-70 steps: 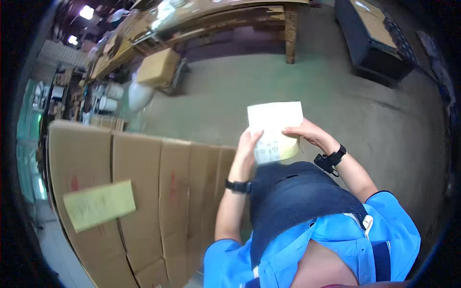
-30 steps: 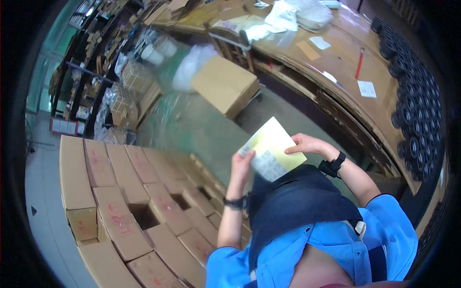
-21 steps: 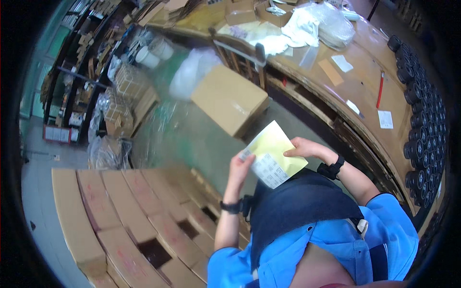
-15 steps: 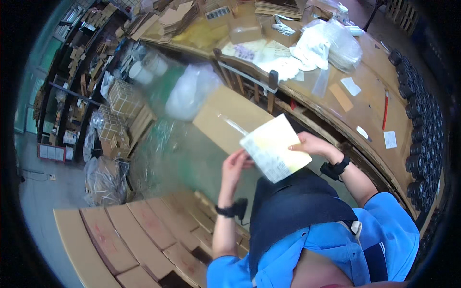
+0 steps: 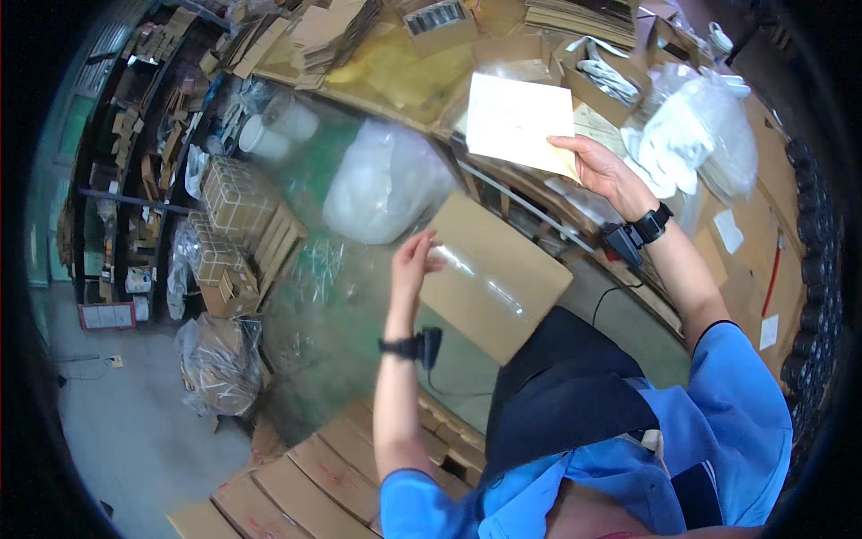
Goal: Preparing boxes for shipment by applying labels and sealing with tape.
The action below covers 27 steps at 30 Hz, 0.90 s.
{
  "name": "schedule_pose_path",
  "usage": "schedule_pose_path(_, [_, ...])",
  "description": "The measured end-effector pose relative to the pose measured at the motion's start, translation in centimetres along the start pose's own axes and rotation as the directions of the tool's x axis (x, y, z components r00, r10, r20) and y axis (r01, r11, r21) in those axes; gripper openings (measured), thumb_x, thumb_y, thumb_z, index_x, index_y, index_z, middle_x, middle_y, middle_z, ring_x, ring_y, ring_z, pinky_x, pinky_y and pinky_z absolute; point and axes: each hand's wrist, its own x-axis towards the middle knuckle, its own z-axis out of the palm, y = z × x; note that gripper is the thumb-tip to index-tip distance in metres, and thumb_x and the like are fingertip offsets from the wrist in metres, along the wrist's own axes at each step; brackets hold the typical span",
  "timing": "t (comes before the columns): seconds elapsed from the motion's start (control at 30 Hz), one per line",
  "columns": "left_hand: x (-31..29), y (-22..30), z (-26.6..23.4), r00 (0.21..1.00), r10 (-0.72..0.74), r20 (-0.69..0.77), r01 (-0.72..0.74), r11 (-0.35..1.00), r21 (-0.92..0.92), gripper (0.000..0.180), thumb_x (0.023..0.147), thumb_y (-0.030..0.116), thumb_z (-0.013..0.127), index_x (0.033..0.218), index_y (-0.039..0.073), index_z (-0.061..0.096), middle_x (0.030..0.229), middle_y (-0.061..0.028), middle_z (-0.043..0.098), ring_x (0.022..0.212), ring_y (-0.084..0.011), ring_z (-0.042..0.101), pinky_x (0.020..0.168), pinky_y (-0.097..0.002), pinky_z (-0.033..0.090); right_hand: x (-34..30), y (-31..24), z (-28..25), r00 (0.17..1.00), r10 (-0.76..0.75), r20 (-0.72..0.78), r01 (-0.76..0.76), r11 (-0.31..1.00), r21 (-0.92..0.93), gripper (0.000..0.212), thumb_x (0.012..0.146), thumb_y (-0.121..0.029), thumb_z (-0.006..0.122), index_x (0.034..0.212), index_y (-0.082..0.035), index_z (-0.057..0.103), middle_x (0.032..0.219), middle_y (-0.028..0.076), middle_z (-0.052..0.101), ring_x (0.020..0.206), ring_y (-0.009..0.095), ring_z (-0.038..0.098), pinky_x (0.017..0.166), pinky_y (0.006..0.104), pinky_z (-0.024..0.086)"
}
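Observation:
My right hand (image 5: 606, 175) grips a pad of white paper sheets (image 5: 516, 121) by its lower right corner, with the thumb on top. The pad is raised over the near edge of the worktable. My left hand (image 5: 413, 265) hovers beside the left edge of a brown cardboard box (image 5: 530, 269), its fingers loosely bent and apart, with nothing visible in them. Clear tape (image 5: 503, 295) runs along the top of the box, which stands in front of me.
The cluttered worktable (image 5: 754, 234) holds an open box with gloves (image 5: 606, 76), plastic bags (image 5: 732, 135) and rows of black round parts (image 5: 813, 269). A large white plastic bag (image 5: 382, 189) sits beyond the box. Stacked cartons (image 5: 296, 490) stand at lower left, shelving at far left.
My right hand has carried the pad up and away toward the worktable. My left hand has come off the pad and moved slightly left. The view has shifted, showing more of the box.

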Motion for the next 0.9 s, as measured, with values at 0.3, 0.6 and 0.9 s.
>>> schedule_pose_path(0.3, [24.9,4.7,1.2,0.978,-0.169,0.124,0.181,0.979,-0.095,0.032,0.094,0.023,0.046,0.114,0.002,0.058,0.091,-0.0064,0.066,0.070,-0.0143,0.062,0.058,-0.0278,0.053,12.2,-1.6,-0.2,0.923,0.382,-0.041,-0.384,0.911,-0.154,0.030,0.085,-0.021,0.062,0.112,-0.009,0.056,0.092,-0.001,0.068,0.077,0.006,0.063,0.062,0.0214,0.049])
schedule_pose_path(0.6, [33.5,2.6,1.2,0.864,-0.306,0.400,0.503,0.568,-0.651,0.036,0.096,0.026,0.044,0.113,-0.005,0.054,0.105,-0.0207,0.063,0.090,-0.0294,0.066,0.077,-0.0424,0.057,18.8,-1.1,-1.5,0.871,0.476,-0.116,-0.490,0.840,-0.232,0.031,0.084,-0.023,0.063,0.110,-0.008,0.059,0.092,0.000,0.067,0.077,0.007,0.064,0.059,0.0235,0.052])
schedule_pose_path(0.9, [36.9,4.2,0.3,0.948,-0.246,0.203,0.319,0.737,-0.596,0.013,0.086,0.003,0.054,0.072,0.003,0.052,0.071,-0.0079,0.062,0.060,-0.0156,0.062,0.062,-0.0239,0.057,20.6,1.7,-3.6,0.859,0.509,-0.052,-0.511,0.851,-0.124,0.034,0.087,-0.015,0.057,0.115,0.003,0.054,0.097,0.009,0.067,0.079,0.012,0.067,0.061,0.0253,0.056])
